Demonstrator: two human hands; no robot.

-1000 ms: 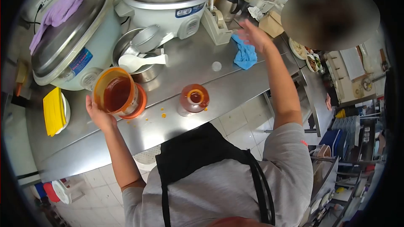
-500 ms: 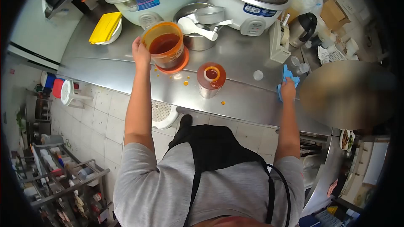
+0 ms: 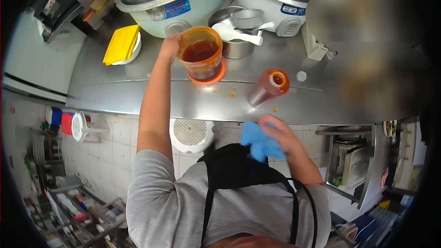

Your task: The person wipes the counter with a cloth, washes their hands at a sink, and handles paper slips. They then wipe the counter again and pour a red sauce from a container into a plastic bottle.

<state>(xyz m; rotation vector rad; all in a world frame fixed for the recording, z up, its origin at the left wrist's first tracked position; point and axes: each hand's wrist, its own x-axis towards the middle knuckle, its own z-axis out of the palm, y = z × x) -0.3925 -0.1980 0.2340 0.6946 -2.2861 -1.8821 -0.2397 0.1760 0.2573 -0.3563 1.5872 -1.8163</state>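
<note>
My left hand (image 3: 172, 47) is closed on the rim of a plastic tub (image 3: 200, 68) of dark red sauce, tilted over an orange lid (image 3: 222, 77) on the counter. In my right hand (image 3: 278, 133) is a blue cloth (image 3: 261, 140), bunched and hanging in front of the counter's edge, slightly blurred. Between the hands stands a squeeze bottle (image 3: 268, 87) with red sauce in it, its top uncapped and its mouth smeared orange. Orange drips (image 3: 232, 95) spot the steel around the tub and bottle.
Two large rice cookers (image 3: 177, 9) line the back, with a metal pot (image 3: 239, 50) holding a white rice paddle (image 3: 234, 33) before them. A white bowl (image 3: 134, 55) with yellow packets sits left. A small clear lid (image 3: 301, 76) lies right of the bottle on the steel counter (image 3: 151, 94).
My right hand has lifted the blue cloth off the counter's right side and brought it left, near my body. My left hand still grips the tub. The view has shifted.
</note>
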